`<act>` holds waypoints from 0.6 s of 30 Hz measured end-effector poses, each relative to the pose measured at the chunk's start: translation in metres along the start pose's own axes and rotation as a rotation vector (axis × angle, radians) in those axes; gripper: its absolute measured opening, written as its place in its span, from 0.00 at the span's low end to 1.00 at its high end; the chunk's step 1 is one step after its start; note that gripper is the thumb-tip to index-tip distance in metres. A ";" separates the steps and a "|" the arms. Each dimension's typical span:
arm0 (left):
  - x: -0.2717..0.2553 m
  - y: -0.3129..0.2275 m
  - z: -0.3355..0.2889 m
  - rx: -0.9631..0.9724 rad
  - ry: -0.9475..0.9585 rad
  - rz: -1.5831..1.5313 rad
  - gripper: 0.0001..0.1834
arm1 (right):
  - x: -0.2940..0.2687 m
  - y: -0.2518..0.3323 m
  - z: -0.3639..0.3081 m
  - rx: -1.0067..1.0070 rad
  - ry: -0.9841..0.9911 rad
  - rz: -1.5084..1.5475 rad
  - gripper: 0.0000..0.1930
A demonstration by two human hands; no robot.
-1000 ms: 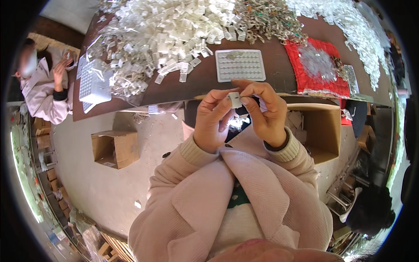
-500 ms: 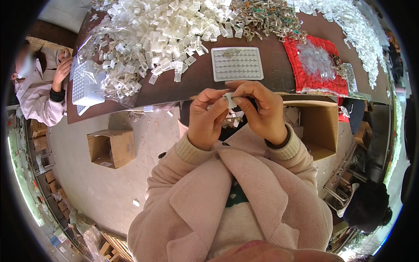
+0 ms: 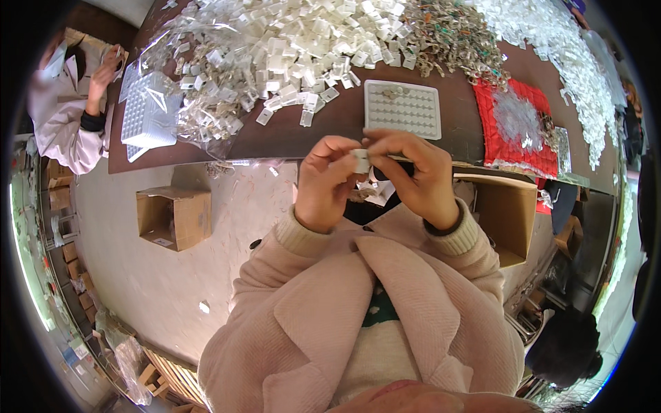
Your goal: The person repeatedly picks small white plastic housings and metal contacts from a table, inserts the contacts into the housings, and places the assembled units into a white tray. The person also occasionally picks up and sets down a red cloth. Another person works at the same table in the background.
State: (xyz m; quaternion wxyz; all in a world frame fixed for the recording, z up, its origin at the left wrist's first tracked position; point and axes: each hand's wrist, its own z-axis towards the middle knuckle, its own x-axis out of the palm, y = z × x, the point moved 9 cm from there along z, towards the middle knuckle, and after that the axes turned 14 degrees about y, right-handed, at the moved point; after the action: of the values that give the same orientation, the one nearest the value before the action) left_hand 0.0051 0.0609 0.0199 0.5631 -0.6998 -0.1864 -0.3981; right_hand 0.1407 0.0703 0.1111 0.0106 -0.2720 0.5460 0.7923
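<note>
Between the fingers of both my hands, just off the table's front edge, is a small white plastic piece [image 3: 361, 161]. My left hand [image 3: 323, 184] pinches it from the left with thumb and fingertips. My right hand [image 3: 421, 175] has its thumb and index finger closed at the piece's right edge; the fingertips partly cover it. Beyond my hands on the table lies a white tray [image 3: 403, 134] with rows of small pockets and a few small bits at its upper part.
A heap of white plastic pieces [image 3: 296, 51] covers the far table, beside a pile of brownish metal-like parts [image 3: 451, 34]. On the right a red cloth [image 3: 492, 144] bears clear bits. Stacked trays [image 3: 153, 117] stand left, near another person [image 3: 65, 117]. Cardboard boxes [image 3: 193, 217] [image 3: 513, 213] sit below.
The view has shifted, so the table appears lower and further right. The white piece has turned in my fingers and shows a broader face.
</note>
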 end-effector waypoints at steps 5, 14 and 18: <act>-0.056 -0.033 -0.018 0.088 -0.193 -0.099 0.13 | 0.058 -0.018 0.042 -0.023 -0.021 -0.164 0.10; -0.079 -0.050 -0.037 0.062 -0.288 0.092 0.10 | 0.089 -0.023 0.062 -0.085 -0.007 -0.428 0.07; -0.056 -0.038 -0.018 -0.050 -0.144 0.055 0.12 | 0.065 0.000 0.040 -0.194 0.079 -0.146 0.05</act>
State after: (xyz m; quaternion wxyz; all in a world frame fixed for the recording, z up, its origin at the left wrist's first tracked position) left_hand -0.0628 0.0657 0.0018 0.5412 -0.7453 -0.1971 -0.3358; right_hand 0.0682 0.0868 0.0923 0.0205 -0.3420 0.4453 0.8272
